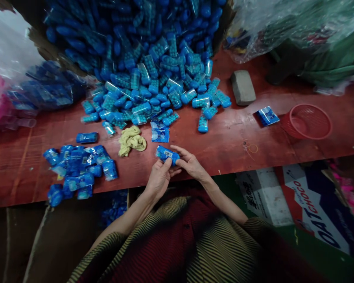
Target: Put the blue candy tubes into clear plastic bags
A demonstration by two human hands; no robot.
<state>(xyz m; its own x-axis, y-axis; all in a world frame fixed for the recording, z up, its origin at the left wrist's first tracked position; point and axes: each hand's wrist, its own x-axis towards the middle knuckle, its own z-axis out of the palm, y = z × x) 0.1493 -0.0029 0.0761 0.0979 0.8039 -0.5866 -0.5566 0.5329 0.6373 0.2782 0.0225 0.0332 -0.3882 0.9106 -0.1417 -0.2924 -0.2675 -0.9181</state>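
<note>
Between my two hands is a small blue bottle in a printed wrapper sleeve, its barcode facing up. My left hand pinches its near side with the thumb on top. On the other end, the thumb and fingers of my right hand close round it. Just beyond lies a small stack of flat printed sleeves, and left of that a crumpled yellow cloth. Wrapped blue bottles are gathered at the table's left front. Clear bottles with blue caps and blue beads spill across the back.
A large carton lies open behind the bottles. Further right are a grey block, another stack of sleeves and a red plastic basket. Plastic bags stand at the back. Below the red table are printed cartons.
</note>
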